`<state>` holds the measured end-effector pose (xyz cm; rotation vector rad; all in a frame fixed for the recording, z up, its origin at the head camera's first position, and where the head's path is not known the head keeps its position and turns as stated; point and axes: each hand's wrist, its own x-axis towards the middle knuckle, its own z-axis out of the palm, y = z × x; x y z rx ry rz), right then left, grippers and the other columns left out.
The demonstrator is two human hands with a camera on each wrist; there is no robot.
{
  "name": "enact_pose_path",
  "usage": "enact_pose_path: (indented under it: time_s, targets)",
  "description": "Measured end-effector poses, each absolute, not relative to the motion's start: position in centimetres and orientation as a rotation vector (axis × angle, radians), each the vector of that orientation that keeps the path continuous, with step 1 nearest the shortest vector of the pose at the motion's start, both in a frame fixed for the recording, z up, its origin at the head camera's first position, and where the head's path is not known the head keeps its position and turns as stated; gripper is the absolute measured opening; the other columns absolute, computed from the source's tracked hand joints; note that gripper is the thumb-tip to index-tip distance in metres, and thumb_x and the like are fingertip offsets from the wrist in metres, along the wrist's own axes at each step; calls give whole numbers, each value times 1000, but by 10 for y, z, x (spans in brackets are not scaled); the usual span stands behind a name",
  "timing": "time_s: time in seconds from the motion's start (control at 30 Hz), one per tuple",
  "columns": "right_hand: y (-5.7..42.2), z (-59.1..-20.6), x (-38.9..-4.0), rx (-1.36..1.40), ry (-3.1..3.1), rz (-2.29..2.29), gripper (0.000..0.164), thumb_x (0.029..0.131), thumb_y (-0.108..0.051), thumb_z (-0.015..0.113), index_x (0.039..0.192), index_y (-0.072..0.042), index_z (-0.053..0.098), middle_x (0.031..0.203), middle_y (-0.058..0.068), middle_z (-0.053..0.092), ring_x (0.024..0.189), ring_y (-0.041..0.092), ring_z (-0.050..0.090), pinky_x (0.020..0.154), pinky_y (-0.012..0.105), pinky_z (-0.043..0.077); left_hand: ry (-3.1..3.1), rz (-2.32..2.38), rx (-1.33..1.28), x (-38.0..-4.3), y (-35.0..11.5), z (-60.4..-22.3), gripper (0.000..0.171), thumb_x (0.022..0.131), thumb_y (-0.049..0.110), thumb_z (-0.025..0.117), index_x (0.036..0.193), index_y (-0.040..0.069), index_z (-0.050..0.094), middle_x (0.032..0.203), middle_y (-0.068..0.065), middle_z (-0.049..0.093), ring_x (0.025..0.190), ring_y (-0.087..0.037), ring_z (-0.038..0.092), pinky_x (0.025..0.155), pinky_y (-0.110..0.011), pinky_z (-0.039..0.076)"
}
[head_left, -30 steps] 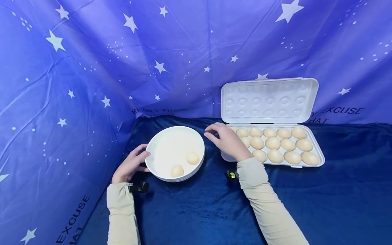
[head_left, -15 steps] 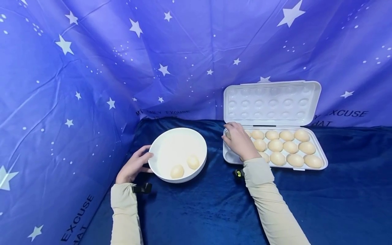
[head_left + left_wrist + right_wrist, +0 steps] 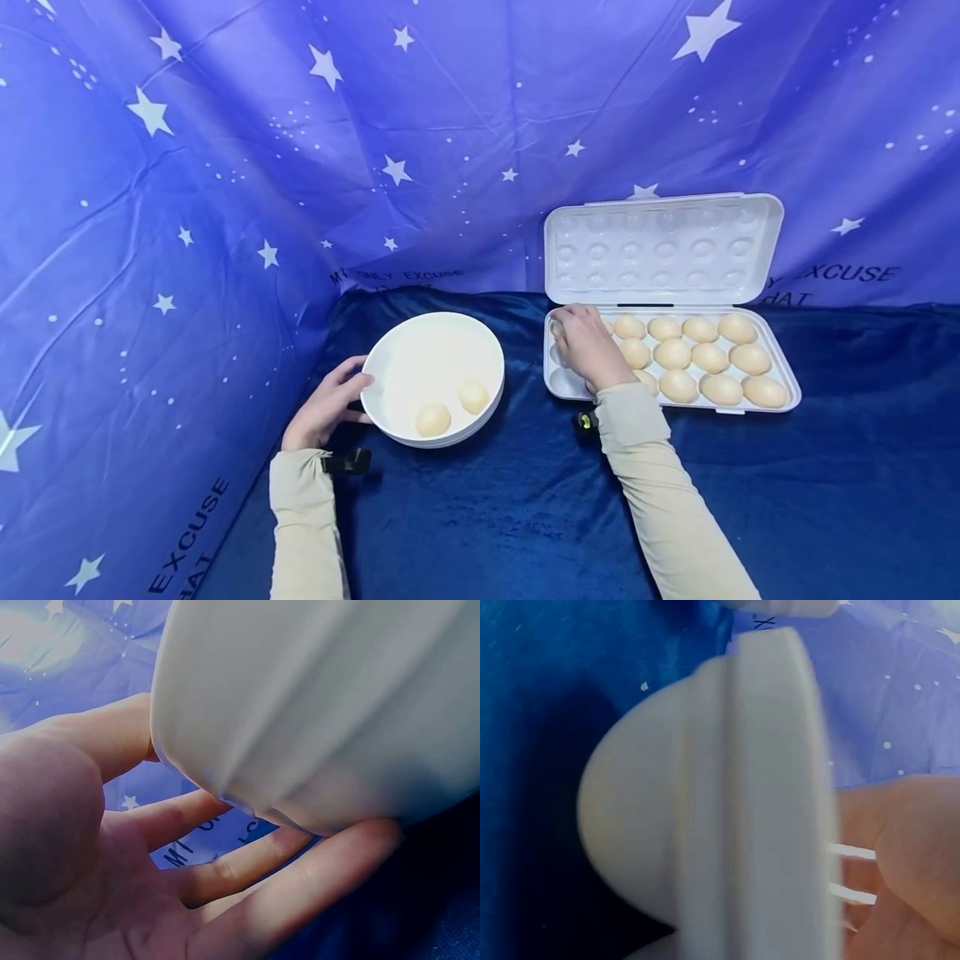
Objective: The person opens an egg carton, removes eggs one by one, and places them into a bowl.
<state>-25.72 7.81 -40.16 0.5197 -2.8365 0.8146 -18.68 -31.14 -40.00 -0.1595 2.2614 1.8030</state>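
Observation:
My left hand (image 3: 324,404) holds the left side of a white bowl (image 3: 412,358), its thumb at the rim. In the left wrist view the fingers reach beneath the bowl's ribbed outer wall (image 3: 300,712). Inside the bowl lie two pale brown eggs, a front egg (image 3: 432,420) and a right egg (image 3: 473,397). My right hand (image 3: 588,346) is over the left end of a white egg carton (image 3: 793,398), its fingers curled on an egg (image 3: 557,328) at the back left corner, mostly hidden. The carton's side (image 3: 780,787) fills the right wrist view and covers the fingertips.
The carton's lid (image 3: 663,242) stands open, leaning back near the starry blue curtain (image 3: 450,125). Several eggs (image 3: 711,357) sit in rows in the carton. Two bare sockets (image 3: 561,382) show at its left front. Dark blue cloth (image 3: 480,525) covers the table.
My right hand has moved right from beside the bowl to the carton's back left egg. The right egg in the bowl has shifted slightly toward me. My left hand stays on the bowl.

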Motion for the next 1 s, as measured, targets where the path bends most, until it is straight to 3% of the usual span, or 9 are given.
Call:
enact_pose_path:
  time_s: [0.23, 0.47, 0.73, 1.0]
  targets:
    - [90, -403, -257, 493, -2845, 794, 27, 92, 2, 58, 117, 5, 65, 127, 27, 58, 119, 47, 47, 101, 59, 41, 2252, 1790, -138, -191, -305, -403, 49, 100, 14, 49, 145, 1, 37, 111, -10, 59, 85, -13, 67, 67, -38, 61]
    - [100, -406, -257, 484, -2802, 783, 34, 85, 13, 51, 114, 5, 67, 122, 23, 63, 113, 42, 50, 103, 52, 40, 2241, 1788, -113, -194, -300, -402, 48, 100, 15, 49, 145, 1, 37, 111, -10, 59, 86, -14, 67, 68, -39, 61]
    - [103, -404, -263, 532, -2762, 767, 33, 84, 16, 53, 112, 6, 67, 117, 23, 64, 110, 41, 54, 102, 49, 42, 2262, 1777, -105, -196, -300, -401, 48, 101, 16, 49, 145, 2, 37, 112, -8, 57, 86, -13, 67, 67, -39, 61]
    - [96, -408, -262, 581, -2741, 815, 31, 84, 14, 59, 113, 5, 66, 114, 21, 64, 108, 40, 55, 100, 47, 45, 2288, 1756, -133, -185, -308, -402, 46, 101, 16, 47, 144, 2, 35, 102, -2, 60, 82, -13, 67, 67, -39, 61]
